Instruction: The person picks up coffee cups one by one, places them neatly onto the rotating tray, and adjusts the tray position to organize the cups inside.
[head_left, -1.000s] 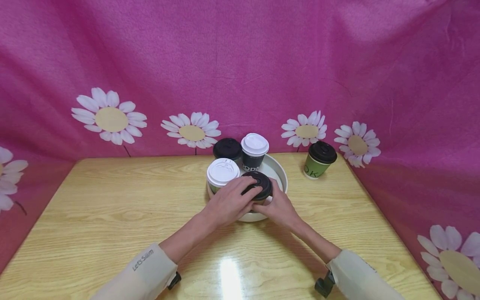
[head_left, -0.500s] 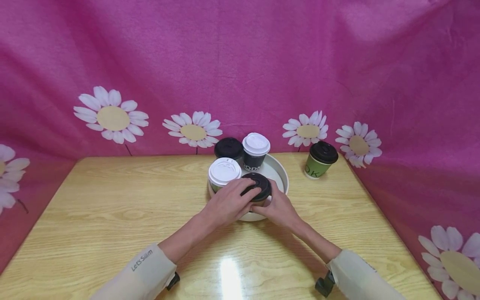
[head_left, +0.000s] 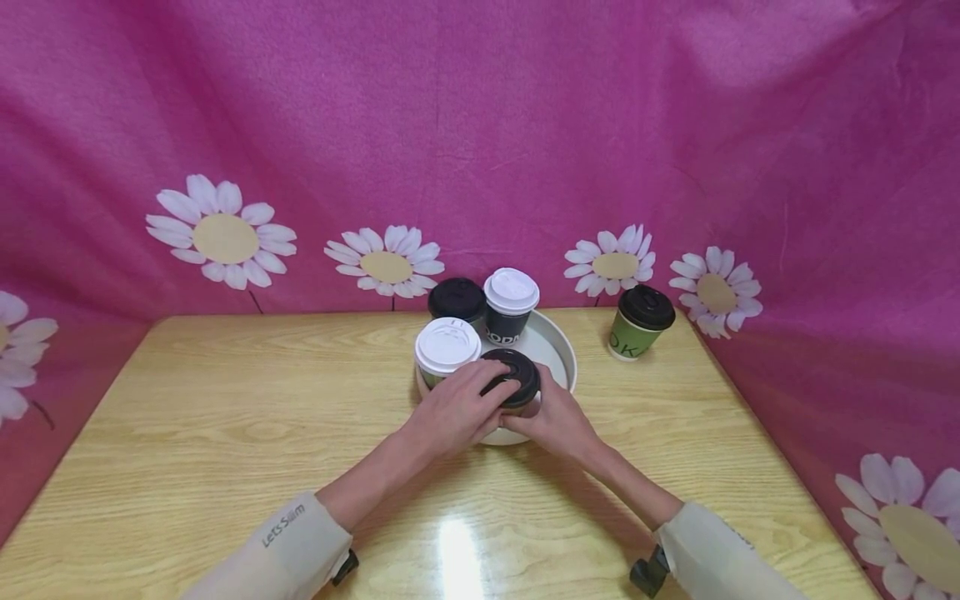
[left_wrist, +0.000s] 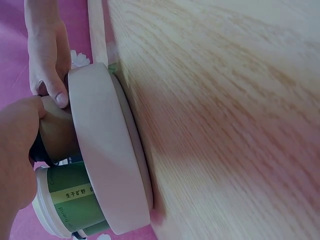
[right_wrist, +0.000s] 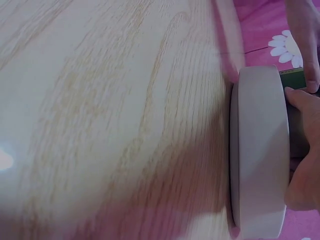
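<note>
Both hands are at one brown paper coffee cup [left_wrist: 57, 131] with a black lid [head_left: 517, 375], standing upright at the near part of a round off-white tray [head_left: 567, 354]. My left hand [head_left: 459, 407] grips it from the left, fingers lying over the lid. From the right, my right hand [head_left: 558, 421] holds the cup's side, its thumb low near the tray rim in the left wrist view. Beside them on the tray is a green cup [left_wrist: 75, 195] with a white lid [head_left: 447, 343]. The held cup's base is hidden behind the tray wall.
At the back of the tray stand a black-lidded cup [head_left: 457, 298] and a dark cup [head_left: 506, 325] with a white lid. A green cup [head_left: 632, 333] with a black lid stands on the wooden table [head_left: 262, 400] at right. A pink daisy-patterned cloth [head_left: 480, 150] hangs behind.
The held cup and both hands have shifted very slightly left and lower in the head view. The other cups and the tray stay in place.
</note>
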